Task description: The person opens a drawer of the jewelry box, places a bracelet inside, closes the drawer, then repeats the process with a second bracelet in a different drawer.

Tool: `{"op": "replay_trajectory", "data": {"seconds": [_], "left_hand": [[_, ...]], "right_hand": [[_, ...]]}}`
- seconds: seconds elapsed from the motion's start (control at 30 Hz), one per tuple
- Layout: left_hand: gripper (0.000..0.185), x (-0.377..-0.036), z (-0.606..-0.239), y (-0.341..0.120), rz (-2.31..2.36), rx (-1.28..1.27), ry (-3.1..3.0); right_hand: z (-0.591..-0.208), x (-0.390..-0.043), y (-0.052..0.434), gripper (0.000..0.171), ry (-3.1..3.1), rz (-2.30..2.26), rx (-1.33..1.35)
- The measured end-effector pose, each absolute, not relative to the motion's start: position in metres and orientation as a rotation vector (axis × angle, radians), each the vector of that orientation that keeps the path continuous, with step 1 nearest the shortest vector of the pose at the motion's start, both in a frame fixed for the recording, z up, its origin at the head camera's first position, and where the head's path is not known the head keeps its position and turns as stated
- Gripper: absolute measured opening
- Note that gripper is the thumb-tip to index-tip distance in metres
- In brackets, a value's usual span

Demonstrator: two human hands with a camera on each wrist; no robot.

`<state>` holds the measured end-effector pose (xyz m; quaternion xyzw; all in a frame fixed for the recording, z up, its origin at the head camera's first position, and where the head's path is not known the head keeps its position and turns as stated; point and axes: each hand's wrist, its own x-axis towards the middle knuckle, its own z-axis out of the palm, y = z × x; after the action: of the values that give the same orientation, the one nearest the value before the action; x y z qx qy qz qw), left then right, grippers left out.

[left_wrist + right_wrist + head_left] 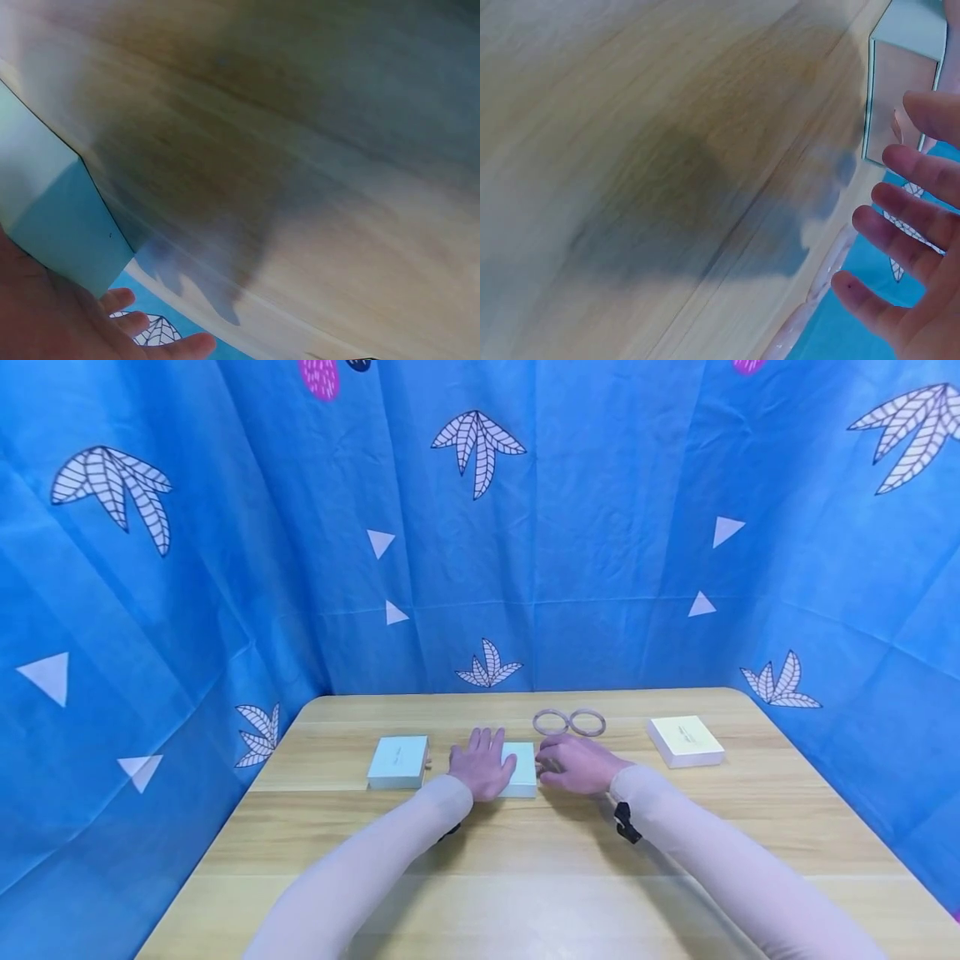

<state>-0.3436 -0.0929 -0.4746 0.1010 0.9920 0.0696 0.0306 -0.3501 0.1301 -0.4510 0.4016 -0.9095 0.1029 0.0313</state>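
A pale teal box (522, 770) lies on the table in front of me. My left hand (481, 768) rests on its top with the fingers straight. In the left wrist view that hand (56, 315) lies over the box (71, 232). My right hand (577, 764) is just right of the box, fingers bent slightly. From the right wrist, the box's end (904, 86) shows a pinkish panel with a small pull tab (897, 127). The right thumb and fingers (911, 169) are spread apart around the tab, with a gap between them.
Another teal box (398, 762) with a small tab on its right side sits at the left. Two round purplish rings (588, 722) lie side by side behind my right hand. A cream box (685, 741) stands at the right. A blue patterned curtain (600, 543) surrounds the wooden table (495, 893).
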Motion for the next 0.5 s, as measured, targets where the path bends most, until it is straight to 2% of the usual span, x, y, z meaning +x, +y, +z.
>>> {"op": "replay_trajectory", "data": {"seconds": [0.5], "left_hand": [[0.069, -0.3430, -0.4746, -0.0939, 0.192, 0.320, 3.066]], "right_hand": [[-0.4575, -0.3556, 0.1192, 0.012, -2.637, 0.328, 1.311]]}}
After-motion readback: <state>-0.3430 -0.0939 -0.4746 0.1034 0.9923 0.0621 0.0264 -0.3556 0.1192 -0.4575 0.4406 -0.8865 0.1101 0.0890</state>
